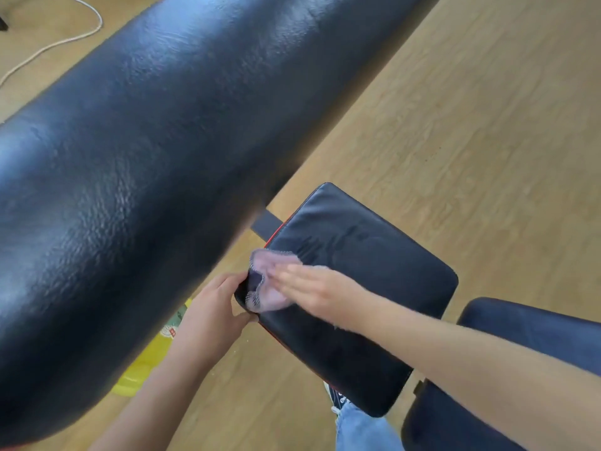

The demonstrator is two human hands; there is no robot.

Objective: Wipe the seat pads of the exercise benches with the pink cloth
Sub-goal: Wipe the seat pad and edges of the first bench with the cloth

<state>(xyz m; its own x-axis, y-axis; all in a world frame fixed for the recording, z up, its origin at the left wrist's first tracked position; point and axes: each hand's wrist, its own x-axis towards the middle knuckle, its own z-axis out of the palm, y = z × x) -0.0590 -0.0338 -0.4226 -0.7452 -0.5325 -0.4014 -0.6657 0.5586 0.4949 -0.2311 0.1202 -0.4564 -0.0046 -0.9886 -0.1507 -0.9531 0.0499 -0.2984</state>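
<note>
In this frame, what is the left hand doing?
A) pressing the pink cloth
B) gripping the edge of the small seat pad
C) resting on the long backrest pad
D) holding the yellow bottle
B: the left hand grips the corner of the small seat pad, while the right hand presses the pink cloth flat on it.

We can read no text anywhere. The yellow bottle [153, 353], just below the fingers [226, 283] of the left hand [208, 317], carries a label [170, 327] with a red-and-white mark, too blurred for us to make out.
</note>
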